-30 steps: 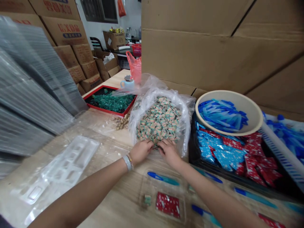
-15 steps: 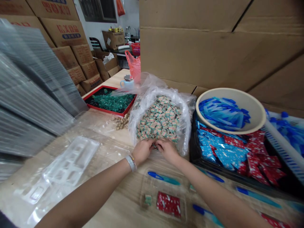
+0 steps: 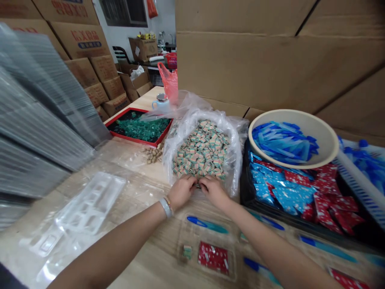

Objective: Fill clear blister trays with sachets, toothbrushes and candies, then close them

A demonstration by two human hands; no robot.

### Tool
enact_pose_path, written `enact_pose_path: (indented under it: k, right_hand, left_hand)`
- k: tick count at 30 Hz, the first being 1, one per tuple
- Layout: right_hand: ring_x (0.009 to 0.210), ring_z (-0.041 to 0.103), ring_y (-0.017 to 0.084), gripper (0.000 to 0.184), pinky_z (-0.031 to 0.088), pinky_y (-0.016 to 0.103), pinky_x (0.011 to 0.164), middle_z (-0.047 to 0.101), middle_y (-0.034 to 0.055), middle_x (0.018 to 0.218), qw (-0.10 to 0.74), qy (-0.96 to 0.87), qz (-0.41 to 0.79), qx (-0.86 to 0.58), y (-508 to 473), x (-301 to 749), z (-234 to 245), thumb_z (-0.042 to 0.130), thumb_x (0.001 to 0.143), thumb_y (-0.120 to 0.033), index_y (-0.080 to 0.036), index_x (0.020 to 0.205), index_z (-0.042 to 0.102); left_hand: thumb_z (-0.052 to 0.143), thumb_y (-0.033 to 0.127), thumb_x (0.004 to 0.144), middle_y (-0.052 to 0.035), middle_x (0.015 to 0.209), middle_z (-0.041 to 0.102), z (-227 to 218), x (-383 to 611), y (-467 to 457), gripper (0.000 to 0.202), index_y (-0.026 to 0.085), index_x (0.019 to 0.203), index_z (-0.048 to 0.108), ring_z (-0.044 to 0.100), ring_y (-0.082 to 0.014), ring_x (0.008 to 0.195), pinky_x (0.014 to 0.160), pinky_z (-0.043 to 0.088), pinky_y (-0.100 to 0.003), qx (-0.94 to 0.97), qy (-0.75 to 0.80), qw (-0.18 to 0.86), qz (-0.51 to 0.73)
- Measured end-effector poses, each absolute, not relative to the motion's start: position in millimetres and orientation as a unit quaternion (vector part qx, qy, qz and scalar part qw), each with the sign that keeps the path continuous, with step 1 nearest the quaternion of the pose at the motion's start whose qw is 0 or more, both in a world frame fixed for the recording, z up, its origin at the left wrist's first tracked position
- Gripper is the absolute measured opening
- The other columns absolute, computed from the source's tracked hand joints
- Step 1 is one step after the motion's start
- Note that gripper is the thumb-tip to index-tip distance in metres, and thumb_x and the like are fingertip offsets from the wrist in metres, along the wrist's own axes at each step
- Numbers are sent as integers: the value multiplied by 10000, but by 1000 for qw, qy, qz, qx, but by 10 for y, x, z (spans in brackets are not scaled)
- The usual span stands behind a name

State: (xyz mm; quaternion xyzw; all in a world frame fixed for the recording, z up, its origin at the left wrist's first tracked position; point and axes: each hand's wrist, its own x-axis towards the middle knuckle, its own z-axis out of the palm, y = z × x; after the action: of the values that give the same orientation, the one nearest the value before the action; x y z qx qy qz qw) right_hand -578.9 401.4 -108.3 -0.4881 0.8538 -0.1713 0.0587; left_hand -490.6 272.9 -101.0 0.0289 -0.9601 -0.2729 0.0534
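Note:
A clear plastic bag (image 3: pixel 236 160), rolled open, is full of small square pieces striped tan and green (image 3: pixel 203 148). At its near edge my left hand (image 3: pixel 182 190) and my right hand (image 3: pixel 215 190) work close together, fingertips almost meeting. The fingers of both are curled and pinched against the nearest pieces; whatever they grip is hidden. Below my wrists lies a clear tray holding a blue plastic knife-like tool (image 3: pixel 207 224), a red patterned packet (image 3: pixel 213 257) and a small stack of striped pieces (image 3: pixel 187 252).
At right, a cream basin (image 3: pixel 331 140) of blue tools sits on a black crate (image 3: pixel 245 188) of red and blue packets. Left are clear moulded trays (image 3: pixel 99 192) and tall tray stacks (image 3: pixel 45 108). A red-rimmed tray (image 3: pixel 132 138) with green bits stands behind; cardboard (image 3: pixel 270 72) walls the back.
Both hands stay at the near edge of the bag, with only slight finger movement. The view has shifted a little; the objects keep their places.

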Motion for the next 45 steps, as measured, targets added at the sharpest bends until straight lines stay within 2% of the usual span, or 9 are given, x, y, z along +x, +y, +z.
enact_pose_path:
  k: [9, 16, 20, 23, 29, 33, 37, 41, 45]
  right_hand:
    - [842, 503, 177, 166, 324, 285, 744, 595, 39, 824, 53, 863, -154, -477, 4054, -5786, -1074, 458, 760, -136, -201, 771, 610]
    - [837, 497, 185, 169, 344, 288, 763, 585, 55, 849, 34, 887, -178, -425, 4025, -5833, -1105, 455, 746, -126, -181, 820, 597]
    - [865, 489, 198, 158, 328, 309, 793, 584, 58, 861, 39, 884, -173, -433, 4014, -5870, -1129, 492, 737, -144, -189, 827, 614]
    - [848, 486, 190, 127, 325, 305, 777, 584, 47, 824, 50, 875, -185, -444, 4001, -5907, -1136, 502, 731, -136, -188, 759, 614]
    - [811, 482, 173, 121, 309, 304, 744, 600, 17, 773, 71, 846, -221, -480, 3975, -5944, -1150, 510, 724, -112, -191, 716, 602]
    - [802, 486, 169, 120, 310, 305, 745, 612, 14, 768, 72, 836, -236, -490, 4011, -5966, -1161, 523, 722, -118, -197, 724, 614]
    - [790, 491, 164, 126, 335, 292, 734, 601, 25, 774, 45, 841, -246, -480, 4123, -5984, -1139, 524, 720, -123, -192, 756, 622]
    - [835, 487, 181, 127, 338, 302, 755, 593, 35, 817, 50, 835, -194, -512, 4158, -5926, -1104, 547, 722, -164, -201, 801, 639]
    - [827, 485, 183, 132, 340, 294, 748, 583, 44, 797, 52, 852, -146, -500, 4064, -5855, -1070, 514, 758, -189, -198, 766, 646]
  left_hand:
    - [442, 132, 797, -44, 828, 584, -1038, -4914, 2709, 160, 161, 780, 599, 518, -159, 839, 757, 404, -259, 14, -960, 49, -276]
    - [479, 150, 769, -59, 925, 597, -1007, -4998, 2734, 278, 170, 1042, 527, 538, -179, 862, 761, 410, -273, 56, -958, 31, -280]
    - [463, 146, 775, -64, 885, 596, -989, -4992, 2745, 197, 155, 943, 565, 537, -184, 860, 764, 411, -276, 49, -963, 21, -266]
    - [436, 124, 783, -61, 863, 576, -978, -4971, 2749, 165, 150, 847, 585, 531, -171, 854, 769, 412, -266, 29, -964, 24, -263]
    - [446, 113, 776, -51, 909, 560, -1008, -4976, 2742, 211, 162, 959, 539, 520, -161, 871, 776, 414, -261, 24, -959, 39, -281]
    - [462, 150, 774, -55, 839, 558, -996, -5001, 2744, 133, 151, 842, 577, 537, -164, 774, 725, 425, -265, 23, -972, 9, -234]
    - [493, 120, 731, -56, 898, 559, -896, -4966, 2659, 142, 148, 836, 584, 528, -161, 840, 756, 417, -246, 26, -968, 44, -247]
    - [486, 126, 732, -47, 810, 591, -815, -4895, 2491, 144, 133, 833, 588, 548, -152, 759, 712, 428, -238, 67, -962, 20, -265]
    - [448, 102, 758, -54, 894, 581, -888, -4826, 2450, 218, 158, 901, 602, 544, -158, 833, 772, 419, -249, 17, -969, -13, -244]
